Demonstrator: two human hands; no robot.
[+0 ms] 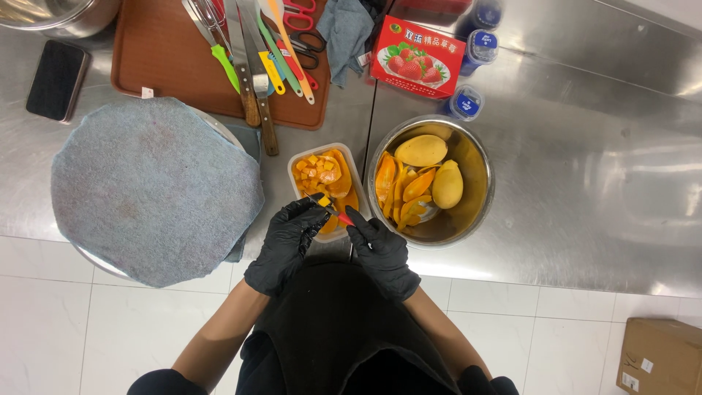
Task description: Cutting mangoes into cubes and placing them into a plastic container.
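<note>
Landmark: rectangular clear plastic container (349, 175) of orange mango cubes, long axis running away from the person.

Left hand (287, 245), black-gloved: fingers curled over the container's near edge, pinching a mango piece (324, 200).

Right hand (382, 252), black-gloved: closed on a small red-handled knife (338, 213); the knife lies slantwise, blade pointing up-left into the container.

Right of the container, touching: round steel bowl (479, 172) of peeled mangoes and skins.

Left of it: grey cloth (153, 190) over a round board.

Beyond it: brown tray (157, 58) of knives.
</note>
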